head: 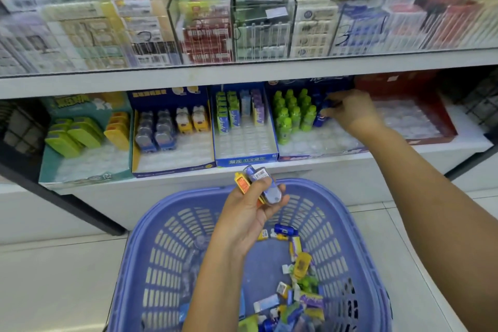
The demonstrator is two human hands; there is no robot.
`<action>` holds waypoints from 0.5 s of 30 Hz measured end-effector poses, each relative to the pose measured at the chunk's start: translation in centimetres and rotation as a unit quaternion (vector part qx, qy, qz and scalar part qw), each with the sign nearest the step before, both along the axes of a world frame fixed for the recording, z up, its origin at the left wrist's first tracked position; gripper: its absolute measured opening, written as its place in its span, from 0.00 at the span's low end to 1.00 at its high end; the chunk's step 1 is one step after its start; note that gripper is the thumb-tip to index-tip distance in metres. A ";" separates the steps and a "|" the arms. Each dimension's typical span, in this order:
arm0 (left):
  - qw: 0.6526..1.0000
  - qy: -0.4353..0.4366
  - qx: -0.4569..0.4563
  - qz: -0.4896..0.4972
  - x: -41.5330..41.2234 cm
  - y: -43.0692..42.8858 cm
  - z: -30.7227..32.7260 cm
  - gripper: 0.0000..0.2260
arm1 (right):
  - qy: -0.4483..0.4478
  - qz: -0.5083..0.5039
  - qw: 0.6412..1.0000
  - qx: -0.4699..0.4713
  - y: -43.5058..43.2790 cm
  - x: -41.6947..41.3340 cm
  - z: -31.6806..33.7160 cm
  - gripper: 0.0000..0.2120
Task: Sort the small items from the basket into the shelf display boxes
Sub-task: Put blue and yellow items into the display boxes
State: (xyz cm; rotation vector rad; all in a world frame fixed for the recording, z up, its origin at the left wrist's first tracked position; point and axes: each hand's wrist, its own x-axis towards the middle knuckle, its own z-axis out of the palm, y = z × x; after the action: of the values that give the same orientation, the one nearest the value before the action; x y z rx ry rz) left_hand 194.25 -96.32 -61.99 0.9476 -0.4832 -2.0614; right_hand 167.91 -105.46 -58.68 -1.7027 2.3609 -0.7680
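A blue plastic basket [172, 237] sits on the floor below me, with several small packets [299, 294] loose in its bottom. My left hand [250, 213] hovers over the basket, shut on a bundle of small items: a blue-purple packet [265, 183] and an orange one [242, 183]. My right hand [350, 110] reaches into a dark blue display box [318, 155] on the lower shelf, fingers closed on a small blue bottle [322, 112] beside rows of green bottles [292, 113].
Left of that box stand a blue box of flat packs [244, 156], a blue-yellow box of character dispensers [167, 127] and a teal box of green cases [72, 132]. A red box [409, 113] is at the right. Clear bins of cartons fill the upper shelf [242, 67].
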 end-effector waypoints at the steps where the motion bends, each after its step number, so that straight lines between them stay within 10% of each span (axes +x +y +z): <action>1: 1.000 -0.001 -0.004 -0.005 -0.1 0.0 0.0 0.02 | 0.004 0.000 1.000 0.012 0.0 -0.1 0.1 0.17; 15: 0.997 0.068 0.031 0.016 0.1 0.3 0.1 0.15 | 0.041 -0.027 0.998 0.049 0.7 2.4 2.0 0.21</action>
State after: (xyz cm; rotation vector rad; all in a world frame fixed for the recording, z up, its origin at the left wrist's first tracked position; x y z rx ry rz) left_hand 194.39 -96.01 -61.85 0.8387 -0.3320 -2.1051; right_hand 170.28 -104.74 -56.68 -1.6688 2.4636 -0.5909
